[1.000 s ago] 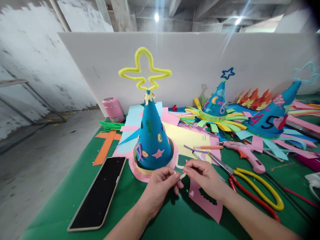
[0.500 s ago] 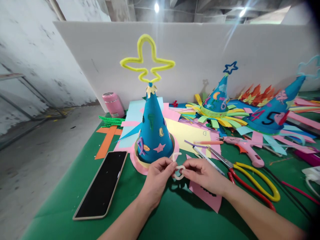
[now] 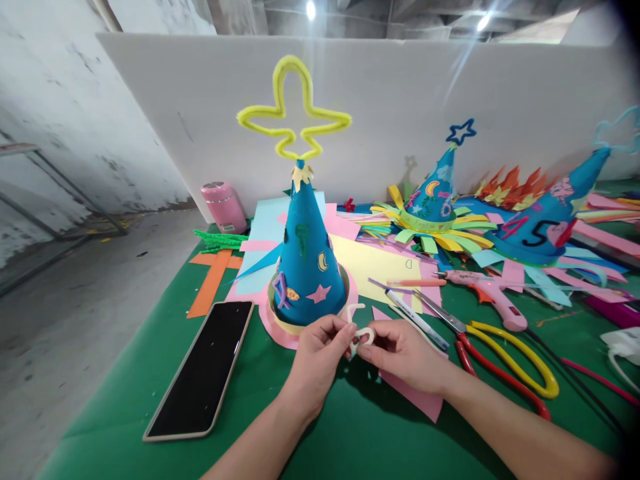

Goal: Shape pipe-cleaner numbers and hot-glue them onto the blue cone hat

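A white pipe cleaner (image 3: 369, 335), bent into a small loop with a hooked free end, is pinched between both hands. My left hand (image 3: 320, 353) grips it with thumb and forefinger on the left side. On the right side of the loop, the fingertips of my right hand (image 3: 405, 353) are closed on it. Just behind the hands stands a blue paper cone hat (image 3: 310, 253) with a pink brim, cut-out shapes and a purple bent piece on its side. A yellow pipe-cleaner figure (image 3: 306, 110) rises from its tip.
A phone (image 3: 200, 373) lies on the green table at left, near a pink bottle (image 3: 223, 208) and green pipe cleaners (image 3: 220, 241). At right are scissors (image 3: 493, 360), a pen (image 3: 417, 318), a pink glue gun (image 3: 487, 293) and two more hats (image 3: 431, 193). Pink paper (image 3: 413, 397) lies below my right hand.
The loop in the white pipe cleaner looks smaller and tighter, and its right side sits slightly higher. My right hand has shifted a little; both hands keep their pinch. The view has tilted slightly.
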`<control>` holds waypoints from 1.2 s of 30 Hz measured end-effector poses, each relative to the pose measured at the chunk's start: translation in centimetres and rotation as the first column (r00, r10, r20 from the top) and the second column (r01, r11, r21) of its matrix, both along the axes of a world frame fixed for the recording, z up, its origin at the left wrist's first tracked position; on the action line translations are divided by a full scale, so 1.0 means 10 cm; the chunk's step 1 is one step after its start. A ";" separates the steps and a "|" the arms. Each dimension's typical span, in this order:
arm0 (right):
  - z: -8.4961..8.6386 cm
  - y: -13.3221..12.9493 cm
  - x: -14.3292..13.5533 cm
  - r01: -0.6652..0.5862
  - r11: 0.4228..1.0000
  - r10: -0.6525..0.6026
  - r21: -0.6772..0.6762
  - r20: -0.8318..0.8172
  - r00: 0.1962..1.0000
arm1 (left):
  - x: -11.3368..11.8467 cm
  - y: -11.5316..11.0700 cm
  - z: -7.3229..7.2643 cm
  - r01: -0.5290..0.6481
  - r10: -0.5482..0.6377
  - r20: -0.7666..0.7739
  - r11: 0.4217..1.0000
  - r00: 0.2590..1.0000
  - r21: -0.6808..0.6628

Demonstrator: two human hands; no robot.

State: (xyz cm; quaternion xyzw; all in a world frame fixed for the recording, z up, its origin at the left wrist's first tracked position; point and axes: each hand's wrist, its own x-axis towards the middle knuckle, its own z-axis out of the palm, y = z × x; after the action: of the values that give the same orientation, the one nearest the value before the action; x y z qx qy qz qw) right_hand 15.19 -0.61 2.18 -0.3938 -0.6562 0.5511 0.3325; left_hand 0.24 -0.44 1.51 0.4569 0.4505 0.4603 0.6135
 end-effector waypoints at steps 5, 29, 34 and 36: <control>0.00 0.00 0.02 -0.021 1.000 0.021 -0.008 0.044 0.999 | -0.02 0.00 -0.02 -0.005 0.005 0.034 1.000 0.999 -0.014; -0.03 0.03 0.07 0.162 0.979 -0.173 0.127 0.085 0.981 | 0.00 -0.02 -0.02 0.048 -0.048 -0.002 0.997 0.999 -0.052; -0.01 0.01 0.05 0.170 0.955 -0.208 0.243 0.140 0.968 | 0.00 -0.03 -0.01 0.053 -0.053 -0.001 0.997 0.999 -0.059; -0.01 0.01 0.05 0.173 0.957 -0.207 0.234 0.132 0.969 | 0.00 -0.03 -0.01 0.052 -0.053 -0.019 0.997 0.998 -0.048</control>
State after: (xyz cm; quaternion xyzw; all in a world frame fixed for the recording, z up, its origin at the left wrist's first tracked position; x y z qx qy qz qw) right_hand 15.73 -0.55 2.09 -0.4574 -0.6961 0.4080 0.3738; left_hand 0.26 -0.76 1.45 0.4586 0.4554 0.4285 0.6314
